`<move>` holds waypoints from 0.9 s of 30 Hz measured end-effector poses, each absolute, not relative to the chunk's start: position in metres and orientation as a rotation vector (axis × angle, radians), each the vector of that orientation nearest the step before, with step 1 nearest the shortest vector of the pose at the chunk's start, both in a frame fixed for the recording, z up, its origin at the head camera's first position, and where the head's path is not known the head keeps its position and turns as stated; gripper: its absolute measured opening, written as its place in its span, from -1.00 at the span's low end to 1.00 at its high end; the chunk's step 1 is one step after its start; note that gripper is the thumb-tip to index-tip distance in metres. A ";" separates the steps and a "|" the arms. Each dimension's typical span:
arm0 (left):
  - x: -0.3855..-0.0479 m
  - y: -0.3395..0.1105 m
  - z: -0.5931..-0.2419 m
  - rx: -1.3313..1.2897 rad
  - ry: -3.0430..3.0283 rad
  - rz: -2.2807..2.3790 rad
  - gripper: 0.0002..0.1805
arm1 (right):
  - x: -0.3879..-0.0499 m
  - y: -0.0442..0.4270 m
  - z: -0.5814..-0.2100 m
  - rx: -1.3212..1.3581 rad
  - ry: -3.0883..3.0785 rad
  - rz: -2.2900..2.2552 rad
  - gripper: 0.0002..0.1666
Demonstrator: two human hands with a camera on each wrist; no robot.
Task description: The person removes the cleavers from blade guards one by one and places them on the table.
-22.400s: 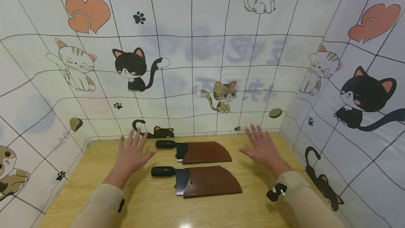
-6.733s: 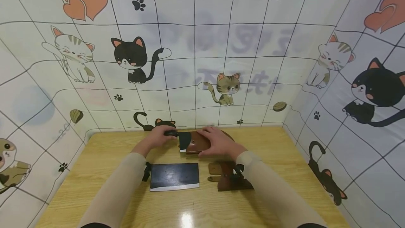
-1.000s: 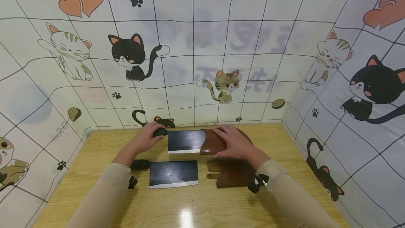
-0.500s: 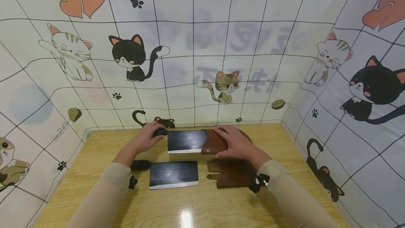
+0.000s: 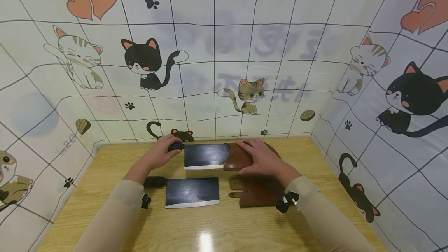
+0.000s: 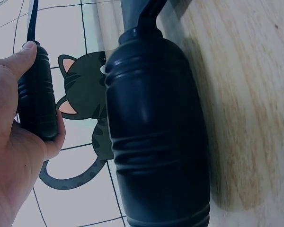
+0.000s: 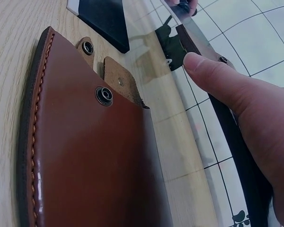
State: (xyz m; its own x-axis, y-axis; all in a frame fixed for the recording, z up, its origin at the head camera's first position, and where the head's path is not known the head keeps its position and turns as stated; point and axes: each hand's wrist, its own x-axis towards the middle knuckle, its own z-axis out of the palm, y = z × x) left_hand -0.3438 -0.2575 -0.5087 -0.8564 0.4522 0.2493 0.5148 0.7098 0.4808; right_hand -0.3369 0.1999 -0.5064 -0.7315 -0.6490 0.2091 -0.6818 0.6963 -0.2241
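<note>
My left hand (image 5: 159, 154) grips the black ridged handle (image 6: 35, 94) of the far cleaver (image 5: 204, 155). Around the leather sheath (image 5: 236, 160) of that cleaver, my right hand (image 5: 260, 158) has its thumb on the lower edge and fingers over the top. The dark blade with its bright cutting edge is partly out of the sheath; its right end is hidden inside. Closer to me lies the near cleaver (image 5: 192, 192), bare and flat, its handle (image 6: 156, 127) large in the left wrist view. Right of it rests a brown sheath (image 5: 260, 195), snap straps unfastened.
The wooden table (image 5: 213, 224) ends at a wall cloth (image 5: 196, 100) printed with cats, just behind the far cleaver. Another side of the cloth (image 5: 364, 127) rises at the right. The near sheath shows stitching and a metal snap (image 7: 104, 95) in the right wrist view.
Both cleavers were sheathed at first; the near one has come out of its sheath. The far blade has slid partly out leftward since several seconds ago. Over the last second, hands barely move.
</note>
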 end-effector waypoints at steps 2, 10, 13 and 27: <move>-0.343 -0.258 -0.508 -0.790 -2.804 -0.853 -0.61 | -0.337 0.200 -0.506 1.096 -2.796 0.443 0.38; -0.343 -0.260 -0.507 -0.787 -2.800 -0.865 -0.59 | -0.341 0.205 -0.507 1.131 -2.756 0.445 0.39; -0.343 -0.263 -0.508 -0.769 -2.797 -0.864 -0.61 | -0.342 0.209 -0.506 1.118 -2.760 0.456 0.40; -0.344 -0.266 -0.508 -0.754 -2.815 -0.842 -0.61 | -0.338 0.214 -0.500 1.103 -2.818 0.497 0.37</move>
State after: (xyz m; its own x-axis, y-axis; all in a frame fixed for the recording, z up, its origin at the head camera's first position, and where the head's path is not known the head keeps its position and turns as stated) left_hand -0.3443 -0.2663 -0.5079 -0.8709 0.4300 0.2380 0.4901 0.7230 0.4870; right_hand -0.3381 0.2137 -0.5002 -0.7390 -0.6477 0.1852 -0.6720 0.6894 -0.2703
